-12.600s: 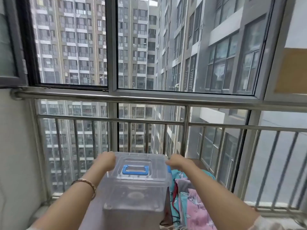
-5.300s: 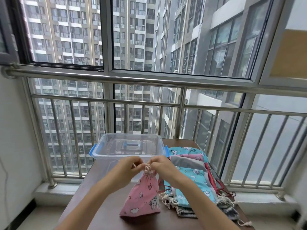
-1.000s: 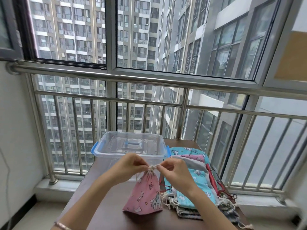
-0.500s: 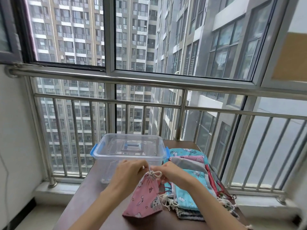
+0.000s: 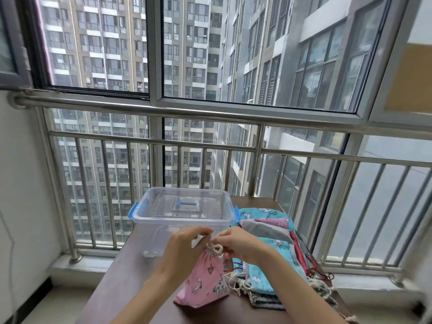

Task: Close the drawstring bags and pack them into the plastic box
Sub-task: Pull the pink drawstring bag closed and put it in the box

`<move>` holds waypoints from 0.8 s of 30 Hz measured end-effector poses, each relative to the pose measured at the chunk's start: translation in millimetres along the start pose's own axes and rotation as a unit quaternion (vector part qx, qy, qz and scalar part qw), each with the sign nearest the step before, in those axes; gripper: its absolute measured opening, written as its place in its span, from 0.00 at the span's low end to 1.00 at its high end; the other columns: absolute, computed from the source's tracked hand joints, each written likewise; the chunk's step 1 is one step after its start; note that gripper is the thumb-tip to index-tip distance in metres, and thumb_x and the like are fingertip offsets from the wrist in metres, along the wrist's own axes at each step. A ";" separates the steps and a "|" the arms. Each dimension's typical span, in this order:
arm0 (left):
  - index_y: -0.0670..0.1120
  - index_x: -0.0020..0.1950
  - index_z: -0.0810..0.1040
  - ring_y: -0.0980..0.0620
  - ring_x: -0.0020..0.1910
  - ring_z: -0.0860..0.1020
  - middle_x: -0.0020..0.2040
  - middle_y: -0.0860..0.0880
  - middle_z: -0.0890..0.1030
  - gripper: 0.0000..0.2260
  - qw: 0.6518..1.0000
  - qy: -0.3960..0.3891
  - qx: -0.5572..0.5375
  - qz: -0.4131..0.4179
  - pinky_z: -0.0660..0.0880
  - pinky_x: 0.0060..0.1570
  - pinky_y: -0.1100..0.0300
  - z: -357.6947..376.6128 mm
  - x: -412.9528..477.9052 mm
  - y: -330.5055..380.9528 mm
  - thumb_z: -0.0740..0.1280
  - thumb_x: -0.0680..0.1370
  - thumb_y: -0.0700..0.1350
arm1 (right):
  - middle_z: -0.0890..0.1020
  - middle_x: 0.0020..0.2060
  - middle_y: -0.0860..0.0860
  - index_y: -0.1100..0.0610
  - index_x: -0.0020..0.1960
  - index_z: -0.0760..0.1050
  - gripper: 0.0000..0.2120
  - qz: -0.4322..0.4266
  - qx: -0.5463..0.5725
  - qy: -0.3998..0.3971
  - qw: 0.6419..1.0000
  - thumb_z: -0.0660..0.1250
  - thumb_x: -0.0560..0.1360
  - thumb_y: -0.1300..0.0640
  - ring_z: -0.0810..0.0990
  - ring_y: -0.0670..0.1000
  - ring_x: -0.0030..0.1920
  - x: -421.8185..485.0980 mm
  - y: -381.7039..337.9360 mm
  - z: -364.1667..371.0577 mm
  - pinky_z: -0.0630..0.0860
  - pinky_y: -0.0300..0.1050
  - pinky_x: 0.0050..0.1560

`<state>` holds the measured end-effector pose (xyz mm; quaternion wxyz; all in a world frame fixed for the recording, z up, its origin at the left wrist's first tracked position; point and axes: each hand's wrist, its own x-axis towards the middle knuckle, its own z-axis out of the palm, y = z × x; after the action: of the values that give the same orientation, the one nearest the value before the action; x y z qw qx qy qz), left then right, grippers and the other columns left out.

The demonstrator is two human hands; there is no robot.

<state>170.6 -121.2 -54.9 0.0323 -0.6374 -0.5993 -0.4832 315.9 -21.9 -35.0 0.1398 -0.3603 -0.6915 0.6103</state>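
One view, head-worn and wide-angle, facing forward and slightly downward. The grip, where left hand (image 5: 183, 250) and right hand (image 5: 244, 245) pinch the neck of the pink bag (image 5: 205, 285), sits low and centre, near the lens. Just beyond the grip: plastic box (image 5: 163, 231). Right of the grip: stacked bags (image 5: 268, 265). Far beyond and above: railing (image 5: 210, 114), window (image 5: 257, 54).

A dark brown table (image 5: 126, 277) stands against a steel railing (image 5: 210, 114). Behind the railing, large windows (image 5: 268, 54) show grey apartment towers (image 5: 105, 43). Left of it is a white wall (image 5: 23, 195). The daylight seems overcast.
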 end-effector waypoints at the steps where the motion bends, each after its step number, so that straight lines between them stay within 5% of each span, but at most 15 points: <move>1: 0.52 0.51 0.84 0.62 0.44 0.81 0.45 0.60 0.84 0.09 0.999 -0.026 -0.025 -0.009 0.77 0.47 0.66 -0.4 2.4 1.6 0.73 0.73 0.42 | 0.76 0.30 0.49 0.61 0.42 0.79 0.04 -0.006 -0.018 -0.002 1.000 0.67 0.75 0.62 0.74 0.42 0.29 -0.2 -2.5 -0.4 0.69 0.34 0.32; 5: 0.54 0.49 0.83 0.57 0.45 0.83 0.44 0.54 0.85 0.11 0.966 -0.146 -0.174 -0.125 0.80 0.50 0.59 -3.7 11.1 3.4 0.71 0.74 0.38 | 0.76 0.29 0.49 0.57 0.36 0.80 0.06 -0.027 -0.092 0.012 0.995 0.67 0.70 0.63 0.72 0.42 0.30 -3.9 -4.9 -1.1 0.68 0.34 0.34; 10: 0.44 0.48 0.81 0.48 0.40 0.84 0.40 0.44 0.85 0.09 0.931 -0.145 -0.225 -0.247 0.81 0.48 0.49 -5.7 18.3 -1.3 0.74 0.70 0.35 | 0.81 0.33 0.52 0.59 0.40 0.82 0.03 -0.095 -0.147 0.067 0.982 0.70 0.68 0.63 0.77 0.44 0.34 -9.9 -1.5 1.4 0.72 0.35 0.36; 14: 0.39 0.51 0.77 0.50 0.35 0.82 0.40 0.41 0.83 0.14 0.901 -0.178 -0.219 -0.329 0.82 0.43 0.55 -7.4 25.3 1.7 0.74 0.67 0.33 | 0.84 0.36 0.54 0.58 0.43 0.81 0.05 -0.183 -0.274 0.107 0.938 0.71 0.68 0.60 0.78 0.44 0.34 -12.9 0.2 8.3 0.79 0.44 0.40; 20: 0.40 0.53 0.71 0.53 0.31 0.78 0.36 0.45 0.80 0.16 0.880 -0.225 -0.224 -0.354 0.79 0.38 0.60 -7.8 33.7 2.1 0.72 0.69 0.36 | 0.84 0.35 0.51 0.57 0.48 0.83 0.09 -0.249 -0.356 0.144 0.889 0.66 0.71 0.59 0.78 0.44 0.33 -13.9 0.5 14.9 0.78 0.41 0.38; 24: 0.40 0.53 0.71 0.53 0.31 0.78 0.35 0.45 0.80 0.15 0.877 -0.268 -0.229 -0.327 0.77 0.39 0.60 -16.0 39.4 2.5 0.72 0.70 0.36 | 0.84 0.34 0.51 0.57 0.43 0.84 0.07 -0.244 -0.318 0.135 0.906 0.68 0.72 0.58 0.78 0.44 0.32 -17.4 -1.1 14.4 0.78 0.44 0.38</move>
<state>156.1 -102.9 -19.3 -0.4362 -0.4997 -0.6323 -0.4004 318.7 -44.2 -32.7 0.2539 -0.2846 -0.8899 0.2501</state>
